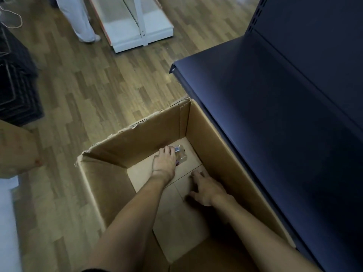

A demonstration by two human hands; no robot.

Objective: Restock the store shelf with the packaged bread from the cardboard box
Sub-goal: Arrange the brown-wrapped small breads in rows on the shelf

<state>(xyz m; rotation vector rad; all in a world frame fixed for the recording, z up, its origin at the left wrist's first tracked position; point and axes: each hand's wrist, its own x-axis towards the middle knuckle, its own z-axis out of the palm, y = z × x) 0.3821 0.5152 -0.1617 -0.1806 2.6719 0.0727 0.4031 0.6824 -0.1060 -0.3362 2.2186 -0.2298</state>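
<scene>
Both arms are reaching deep into the large open brown cardboard box [137, 138] sitting on the wood-pattern floor [82, 89], and there is just one thing showing inside: a small clear-plastic-wrapped bread packet [181, 154] lying on the box bottom at the far corner. The left hand [164, 163] is lying over it, fingers curling onto its near edge (whether they are truly gripping it, I cannot tell). The right hand [206, 188] is resting flat on the bottom flaps, fingers spread and holding nothing. The box is sitting just beside the dark blue metal store shelf [275, 114] on the right. Further off, a white shelving unit [137, 26] is standing by someone's pale trouser leg [78, 18]; black crates [15, 85] are stacking up at the left edge. The packet is looking glossy and crinkled, its contents blurred.
</scene>
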